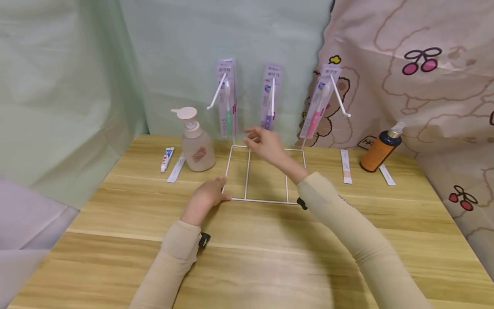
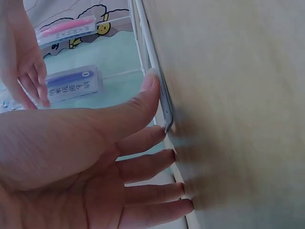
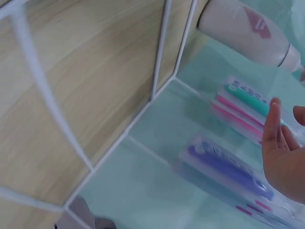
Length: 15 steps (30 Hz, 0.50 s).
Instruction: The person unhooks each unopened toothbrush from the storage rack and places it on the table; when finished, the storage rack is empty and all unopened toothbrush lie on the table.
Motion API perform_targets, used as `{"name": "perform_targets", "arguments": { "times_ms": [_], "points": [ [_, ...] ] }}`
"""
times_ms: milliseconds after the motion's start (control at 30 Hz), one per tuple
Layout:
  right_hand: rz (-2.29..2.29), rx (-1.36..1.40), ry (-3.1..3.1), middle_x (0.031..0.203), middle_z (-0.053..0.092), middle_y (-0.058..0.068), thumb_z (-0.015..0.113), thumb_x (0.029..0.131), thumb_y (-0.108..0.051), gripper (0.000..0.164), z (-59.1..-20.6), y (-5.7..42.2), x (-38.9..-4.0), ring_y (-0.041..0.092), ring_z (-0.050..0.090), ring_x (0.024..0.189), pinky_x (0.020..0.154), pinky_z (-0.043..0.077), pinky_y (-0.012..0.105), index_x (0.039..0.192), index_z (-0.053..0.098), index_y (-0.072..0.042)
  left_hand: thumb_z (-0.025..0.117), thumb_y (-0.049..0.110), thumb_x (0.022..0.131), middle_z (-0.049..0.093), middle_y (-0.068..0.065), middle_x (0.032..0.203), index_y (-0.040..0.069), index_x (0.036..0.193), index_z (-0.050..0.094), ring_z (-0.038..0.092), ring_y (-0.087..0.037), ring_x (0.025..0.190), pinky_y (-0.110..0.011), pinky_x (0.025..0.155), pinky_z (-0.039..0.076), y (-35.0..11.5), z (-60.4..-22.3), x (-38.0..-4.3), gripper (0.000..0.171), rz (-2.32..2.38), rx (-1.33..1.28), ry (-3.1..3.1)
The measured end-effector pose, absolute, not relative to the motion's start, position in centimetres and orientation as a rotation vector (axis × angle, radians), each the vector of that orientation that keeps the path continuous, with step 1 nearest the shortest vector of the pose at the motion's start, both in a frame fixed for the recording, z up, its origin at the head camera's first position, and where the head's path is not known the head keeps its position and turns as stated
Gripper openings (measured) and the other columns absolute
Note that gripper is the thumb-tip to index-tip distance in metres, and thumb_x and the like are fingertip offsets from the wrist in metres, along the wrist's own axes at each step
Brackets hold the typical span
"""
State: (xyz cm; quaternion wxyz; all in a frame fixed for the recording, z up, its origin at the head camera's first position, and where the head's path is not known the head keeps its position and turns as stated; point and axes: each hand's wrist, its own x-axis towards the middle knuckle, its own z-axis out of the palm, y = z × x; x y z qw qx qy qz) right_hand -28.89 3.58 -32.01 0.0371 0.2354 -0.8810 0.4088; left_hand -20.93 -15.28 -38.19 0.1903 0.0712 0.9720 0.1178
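A white wire rack [image 1: 266, 201] lies with its base on the wooden table. From its upright hooks hang packaged toothbrushes: green [image 1: 227, 107] at left, purple [image 1: 269, 107] in the middle, pink [image 1: 318, 103] at right. My left hand [image 1: 208, 193] is at the base's front left corner. In the left wrist view its thumb [image 2: 151, 81] touches the wire and its straight fingertips rest on the tabletop. Just in front of the purple toothbrush, my right hand [image 1: 266, 143] hovers over the rack's base with loosely bent fingers and holds nothing.
Left of the rack stand a pump bottle [image 1: 198, 150], a small toothpaste tube [image 1: 167, 159] and a flat white packet [image 1: 176, 169]. To the right are another packet [image 1: 346, 166] and an orange spray bottle [image 1: 380, 150] with a white strip [image 1: 387, 175] beside it. Curtains hang behind.
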Motion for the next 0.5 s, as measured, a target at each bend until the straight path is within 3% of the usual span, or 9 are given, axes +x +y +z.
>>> {"name": "perform_targets", "arguments": {
  "times_ms": [300,500],
  "points": [
    [1.502,0.475,-2.522,0.116,0.064,0.011,0.069,0.084,-0.034,0.053,-32.8,0.0,-31.7,0.023,0.066,0.093,0.075,0.056,0.026,0.126,0.054,-0.006,0.059,0.031,0.090,0.022,-0.022,0.151,0.003,0.146,0.026,0.024,-0.043,0.135,-0.053,0.110,0.026,-15.2,-37.8,-21.4,0.071,0.322,0.184,2.722],
    [1.497,0.409,-2.391,0.103,0.062,0.012,0.074,0.080,-0.034,0.049,-33.5,-2.0,-32.4,0.019,0.062,0.081,0.070,0.052,0.023,0.111,0.055,-0.002,0.060,0.031,0.089,0.020,-0.021,0.151,0.002,0.146,0.026,0.021,-0.043,0.137,-0.054,0.111,0.023,-15.1,-37.9,-20.7,0.072,0.346,0.168,2.702]
  ]
}}
